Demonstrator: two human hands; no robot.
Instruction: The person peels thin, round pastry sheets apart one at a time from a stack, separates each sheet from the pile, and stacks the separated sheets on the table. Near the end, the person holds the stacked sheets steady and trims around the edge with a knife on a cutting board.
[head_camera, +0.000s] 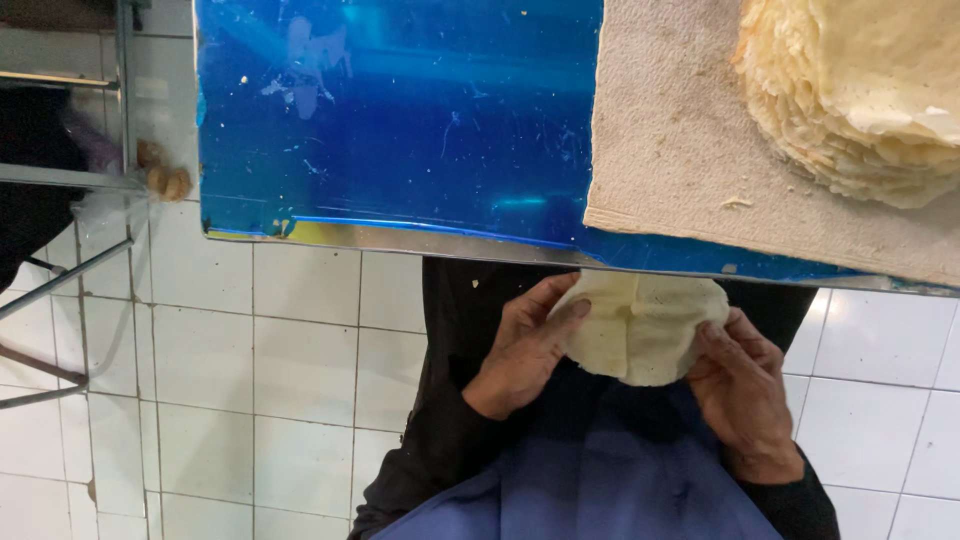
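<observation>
Blue table (400, 120): two hands (525, 345) (740, 385) hold one flatbread (645, 325).

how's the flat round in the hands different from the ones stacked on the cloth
The round in the hands is single, held off the table between left hand and right hand, and creased down the middle. The stack is many rounds piled up, lying flat on the beige cloth. Both are pale yellow, thin and speckled.

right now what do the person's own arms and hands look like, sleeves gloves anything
Both hands are bare: no gloves, and no rings or watch that I can make out. The left hand and right hand each come out of a long black sleeve ending at the wrist.
</observation>
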